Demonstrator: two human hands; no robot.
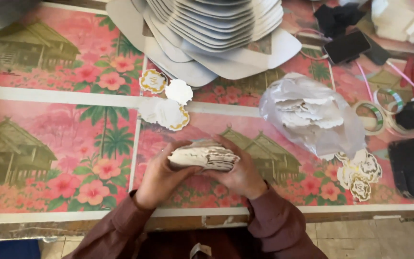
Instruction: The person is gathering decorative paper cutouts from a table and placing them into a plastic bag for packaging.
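Desk: your desk (49, 96) is covered with a pink printed sheet showing huts, palms and flowers; bare floor shows below its near edge.
Stack: a thick stack (203, 156) of scalloped white paper cutouts sits just above the desk at the near middle, its long axis running left to right across your view.
Left hand: your left hand (161, 175) cups the stack's left end from below and behind, grip closed on it.
Right hand: your right hand (240, 172) closes on the right end, fingers wrapped over the top edge.
Key relation: the stack lies directly between your two hands, each equally near and touching an end; neither hand has to reach.
Loose cutouts: a few single cutouts (166, 103), some gold-edged, lie on the desk beyond the stack, well apart from your hands.
Bag: a clear plastic bag (312, 117) holding more cutouts lies to your right, with flower-shaped pieces (360, 175) just beside it.
Trays: a pile of white paper trays (216, 29) sits at the far edge.
Right edge: tape rolls (384, 108) and a dark phone (347, 46).
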